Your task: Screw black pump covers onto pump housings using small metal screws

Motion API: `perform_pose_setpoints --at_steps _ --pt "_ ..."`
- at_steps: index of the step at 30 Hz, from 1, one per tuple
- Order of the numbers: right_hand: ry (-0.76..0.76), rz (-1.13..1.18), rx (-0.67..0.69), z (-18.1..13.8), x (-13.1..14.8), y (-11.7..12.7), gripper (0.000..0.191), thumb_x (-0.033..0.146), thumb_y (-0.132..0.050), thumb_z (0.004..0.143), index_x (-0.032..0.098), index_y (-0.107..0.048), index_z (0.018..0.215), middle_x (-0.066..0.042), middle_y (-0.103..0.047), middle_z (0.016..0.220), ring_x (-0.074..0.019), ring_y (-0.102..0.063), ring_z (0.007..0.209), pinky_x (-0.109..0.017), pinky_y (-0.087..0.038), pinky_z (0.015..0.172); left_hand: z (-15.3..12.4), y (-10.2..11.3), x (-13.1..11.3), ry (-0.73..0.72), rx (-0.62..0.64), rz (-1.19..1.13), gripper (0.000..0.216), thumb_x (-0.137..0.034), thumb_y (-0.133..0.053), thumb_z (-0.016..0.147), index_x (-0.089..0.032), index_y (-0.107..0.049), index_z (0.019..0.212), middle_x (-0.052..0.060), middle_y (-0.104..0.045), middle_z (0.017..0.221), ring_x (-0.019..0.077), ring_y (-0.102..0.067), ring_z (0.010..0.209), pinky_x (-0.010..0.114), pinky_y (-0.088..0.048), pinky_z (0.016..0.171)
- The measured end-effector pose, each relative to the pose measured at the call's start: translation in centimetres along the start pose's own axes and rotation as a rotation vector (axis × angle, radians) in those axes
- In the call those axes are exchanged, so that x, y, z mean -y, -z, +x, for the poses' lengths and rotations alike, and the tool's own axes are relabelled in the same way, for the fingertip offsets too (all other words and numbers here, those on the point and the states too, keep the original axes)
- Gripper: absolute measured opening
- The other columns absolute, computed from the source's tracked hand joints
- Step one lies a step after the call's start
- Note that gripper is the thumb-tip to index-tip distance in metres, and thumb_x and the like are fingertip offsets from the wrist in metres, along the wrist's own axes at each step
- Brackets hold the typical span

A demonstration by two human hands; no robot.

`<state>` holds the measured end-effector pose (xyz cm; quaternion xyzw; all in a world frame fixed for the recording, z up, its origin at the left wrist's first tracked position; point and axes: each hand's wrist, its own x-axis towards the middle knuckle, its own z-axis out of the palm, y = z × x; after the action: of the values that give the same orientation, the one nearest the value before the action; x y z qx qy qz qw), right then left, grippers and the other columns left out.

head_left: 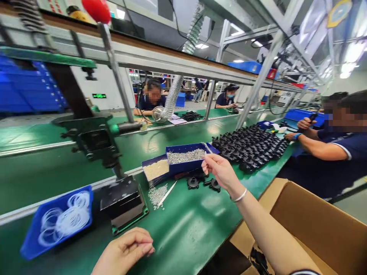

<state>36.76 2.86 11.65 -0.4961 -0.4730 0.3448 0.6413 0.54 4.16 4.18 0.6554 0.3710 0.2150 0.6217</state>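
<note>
Right hand curled near blue bin; left hand curled over green desk. Can't tell if either grips anything.

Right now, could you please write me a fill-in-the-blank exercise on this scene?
The white rings lie in a ____ tray.
The metal lever ends in a ____ knob.
The right hand has a pale band around its ____.
Beside the left hand, the bench top is ____.

Missing words: blue; red; wrist; green.
</note>
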Motion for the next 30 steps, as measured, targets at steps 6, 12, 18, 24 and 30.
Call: perform_pose_setpoints --at_steps 6,12,18,24,30 --pt "-0.193 0.272 0.272 -3.2 -1.0 -9.4 0.019 0.036 -0.073 0.087 0.019 -0.065 0.089 -0.004 -0.07 0.091 -0.0119 -0.066 0.077 -0.023 -0.051 0.064 -1.7 -0.3 -0.3 0.125 -0.221 -0.537 0.03 -0.042 -0.083 0.076 -0.016 -0.067 0.078 -0.004 -0.056 0.066 0.008 -0.054 0.062 0.018 -0.049 0.064" --pt "-0.303 0.264 0.479 -5.3 -3.2 -16.0 0.017 0.034 -0.072 0.088 0.018 -0.069 0.091 -0.003 -0.071 0.074 -0.0107 -0.062 0.061 -0.025 -0.049 0.061 -1.8 0.1 0.9 0.13 -0.281 -0.94 0.033 -0.032 -0.09 0.068 -0.012 -0.068 0.08 -0.004 -0.055 0.065 0.004 -0.051 0.055 0.017 -0.054 0.059" --pt "-0.222 0.032 0.553 -7.7 -5.2 -18.7 0.017 0.036 -0.069 0.09 0.02 -0.074 0.091 -0.002 -0.07 0.075 -0.0126 -0.063 0.066 -0.025 -0.05 0.063 -1.5 0.5 1.7 0.135 -0.367 -1.108 0.04 -0.036 -0.093 0.064 -0.01 -0.067 0.081 -0.003 -0.057 0.07 0.0024 -0.053 0.054 0.015 -0.056 0.056" --pt "0.004 -0.158 0.5 -8.4 -6.9 -19.1 0.013 0.032 -0.064 0.094 0.024 -0.075 0.095 -0.002 -0.069 0.085 -0.0138 -0.063 0.075 -0.028 -0.049 0.07 -1.3 0.5 1.6 0.136 -0.355 -1.2 0.035 -0.029 -0.092 0.067 -0.01 -0.068 0.084 -0.001 -0.06 0.075 0.0018 -0.056 0.056 0.014 -0.058 0.058" --pt "0.126 -0.199 0.436 -8.7 -6.9 -19.1 0.011 0.026 -0.064 0.093 0.025 -0.074 0.097 -0.004 -0.071 0.088 -0.0173 -0.066 0.077 -0.031 -0.053 0.071 -1.4 0.3 1.6 0.133 -0.336 -1.162 0.025 -0.025 -0.088 0.073 -0.009 -0.071 0.085 0.001 -0.064 0.073 0.004 -0.061 0.059 0.013 -0.055 0.057"
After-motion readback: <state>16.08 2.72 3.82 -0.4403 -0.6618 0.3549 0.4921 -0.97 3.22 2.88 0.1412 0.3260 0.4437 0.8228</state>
